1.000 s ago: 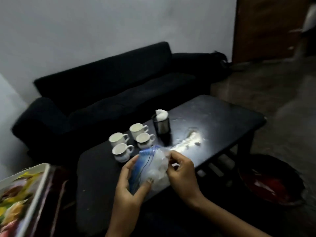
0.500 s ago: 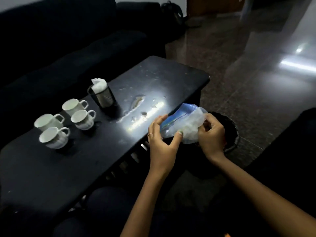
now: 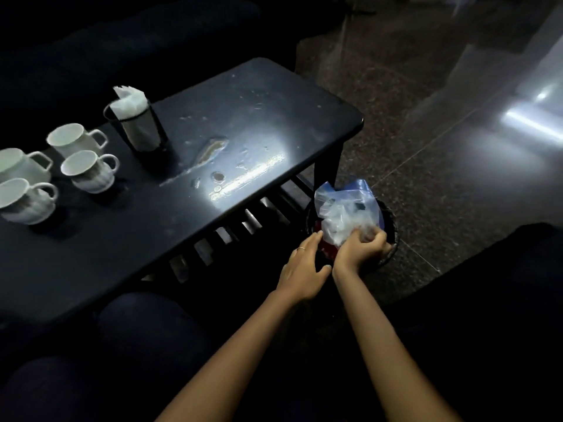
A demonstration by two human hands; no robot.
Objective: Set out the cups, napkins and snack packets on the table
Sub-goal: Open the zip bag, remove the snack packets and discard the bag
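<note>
A dim room with a speckled stone floor; the black glossy tabletop carries four white ribbed ceramic cups at its left end and a dark holder of white paper napkins behind them. Off its right corner, over a round dark bin, my right hand clamps its fingers on a crumpled clear plastic bag with blue edging. It looks light, soft and slippery, so bunching its lower part suits best. My left hand rests beside it, fingers loosely apart, holding nothing.

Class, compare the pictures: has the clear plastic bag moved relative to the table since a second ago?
Yes. The plastic bag has left the space over the table and now sits beyond its right end, over the bin on the floor, gripped by the right hand.
</note>
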